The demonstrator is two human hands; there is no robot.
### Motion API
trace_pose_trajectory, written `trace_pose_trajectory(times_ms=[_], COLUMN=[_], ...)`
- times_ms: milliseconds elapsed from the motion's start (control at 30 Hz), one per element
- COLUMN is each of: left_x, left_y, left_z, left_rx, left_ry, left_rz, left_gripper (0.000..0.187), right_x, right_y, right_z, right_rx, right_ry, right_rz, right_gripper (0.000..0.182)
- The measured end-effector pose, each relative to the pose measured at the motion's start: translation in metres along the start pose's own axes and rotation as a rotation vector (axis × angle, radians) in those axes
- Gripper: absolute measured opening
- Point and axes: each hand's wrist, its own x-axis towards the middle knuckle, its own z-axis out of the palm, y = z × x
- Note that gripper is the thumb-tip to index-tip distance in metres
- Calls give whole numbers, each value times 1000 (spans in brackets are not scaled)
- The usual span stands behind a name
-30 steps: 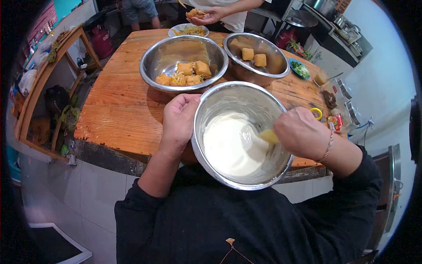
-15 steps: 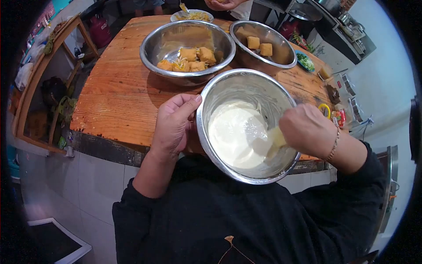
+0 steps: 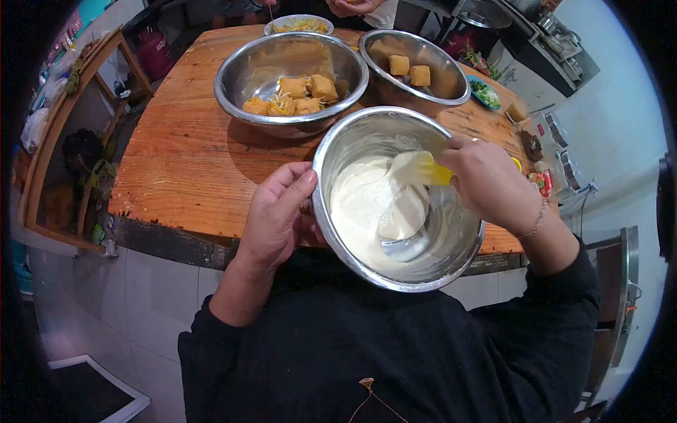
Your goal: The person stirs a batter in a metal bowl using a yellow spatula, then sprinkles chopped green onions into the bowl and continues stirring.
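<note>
My left hand point(image 3: 278, 208) grips the left rim of a steel mixing bowl point(image 3: 338, 243), thumb on the edge. The bowl is tilted toward me at the table's near edge. Inside lies thick, pale white batter point(image 3: 356, 211). My right hand point(image 3: 490, 180) is closed round a yellow spatula point(image 3: 427, 169) over the bowl's right side. Its blade is coated with batter and touches the batter's far part. A strip of bare steel shows at the bottom of the bowl.
On the wooden table point(image 3: 176, 162) stands a steel bowl point(image 3: 229, 106) of stuffed tofu pieces. Another steel bowl point(image 3: 451, 99) holds two tofu cubes. Behind are a plate of shredded filling point(image 3: 303, 26), a co-worker's hands point(image 3: 352, 7) and a plate of chopped greens point(image 3: 485, 93).
My right hand has lifted the spatula from the bowl's right wall toward its far side, drawing batter and baring steel at the bottom. My left hand keeps its hold.
</note>
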Motion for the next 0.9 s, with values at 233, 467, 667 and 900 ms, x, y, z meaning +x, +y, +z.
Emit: trace_pose_trajectory(times_ms=[233, 467, 667, 900], left_x=[1, 5, 5, 7], left_y=[-3, -7, -4, -8], left_z=[5, 0, 3, -5], left_rx=[-2, -29, -50, -109], left_ry=[53, 23, -2, -50], left_rz=[44, 45, 45, 25], left_gripper=[24, 24, 24, 24], right_x=[2, 6, 8, -28], right_y=[-23, 9, -19, 4], right_z=[15, 2, 21, -13], right_rx=[305, -113, 178, 10], right_ry=[-35, 113, -20, 109], right_rz=[-304, 10, -177, 13], right_gripper=[22, 21, 14, 19])
